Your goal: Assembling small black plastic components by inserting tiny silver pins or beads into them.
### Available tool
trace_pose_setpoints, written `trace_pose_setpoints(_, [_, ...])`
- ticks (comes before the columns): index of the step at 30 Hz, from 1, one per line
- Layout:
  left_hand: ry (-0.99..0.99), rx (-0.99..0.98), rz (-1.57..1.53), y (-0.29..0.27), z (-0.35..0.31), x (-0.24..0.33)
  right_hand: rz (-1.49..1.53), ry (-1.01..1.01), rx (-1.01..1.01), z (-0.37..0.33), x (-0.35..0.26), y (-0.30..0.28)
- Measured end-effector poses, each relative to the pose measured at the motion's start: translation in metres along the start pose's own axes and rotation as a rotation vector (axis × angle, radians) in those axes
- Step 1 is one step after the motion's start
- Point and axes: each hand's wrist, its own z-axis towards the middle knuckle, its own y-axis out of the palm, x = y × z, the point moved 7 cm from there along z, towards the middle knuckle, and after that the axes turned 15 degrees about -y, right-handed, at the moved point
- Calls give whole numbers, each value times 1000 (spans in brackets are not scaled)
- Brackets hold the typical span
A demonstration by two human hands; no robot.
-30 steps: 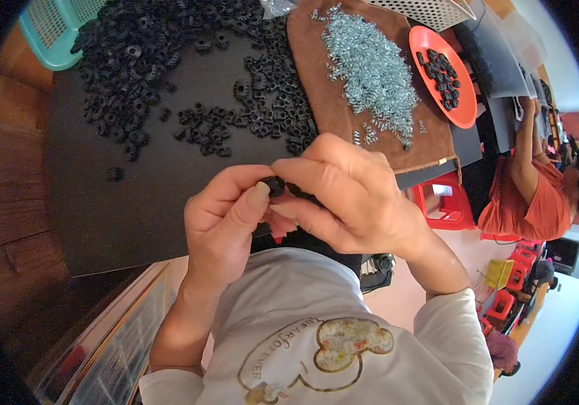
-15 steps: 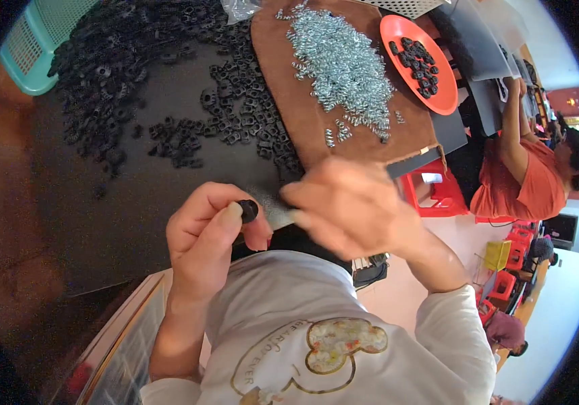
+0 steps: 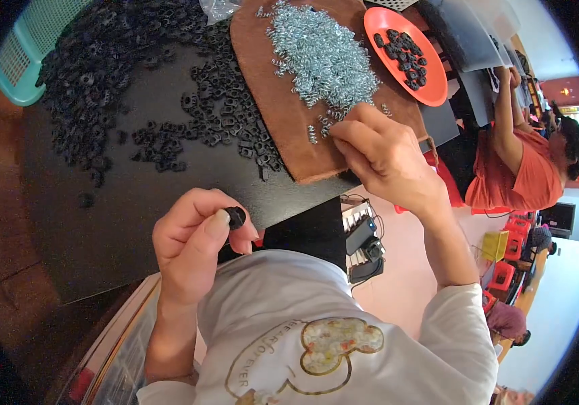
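Observation:
My left hand [image 3: 198,236] pinches a small round black plastic part [image 3: 235,217] between thumb and fingers, just past the table's near edge. Over the brown cloth [image 3: 262,81], my right hand [image 3: 387,152] has its fingertips pressed together at the near end of a heap of silvery coil springs [image 3: 320,57]. One loose spring [image 3: 312,134] lies just left of those fingertips. Whatever they grip, if anything, is hidden by the fingers.
Loose black plastic parts [image 3: 80,88] are heaped across the dark table [image 3: 161,61]. An orange plate [image 3: 431,91] of black pieces stands beyond the springs. A green basket [image 3: 16,84] sits at far left. At right, another person [image 3: 512,162] works at a table.
My right hand has moved up and away from my left hand to the springs, its fingers closing together. My left hand still holds the black part, now slightly lower and turned.

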Motion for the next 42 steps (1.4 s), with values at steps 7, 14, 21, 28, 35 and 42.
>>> trace_pose_setpoints(7, [-3, 10, -84, -1, 0, 1, -105, -5, -92, 7, -1, 1])
trace_pose_setpoints(14, [1, 19, -104, -1, 1, 3, -153, -15, -161, 12, -3, 5])
trace_pose_setpoints(21, [-42, 33, -142, -3, 1, 2, -75, -12, -47, 11, -5, 1])
trace_pose_setpoints(28, [-75, 65, -251, -8, 1, 0, 712, 60, 313, 39, -34, 3])
trace_pose_setpoints(35, [-80, 28, -385, -13, 0, -2, 1447, 101, 427, 71, -61, 48])
trace_pose_setpoints(42, [-81, 5, -416, -16, 0, -4, 855, -137, 369, 75, -66, 38])
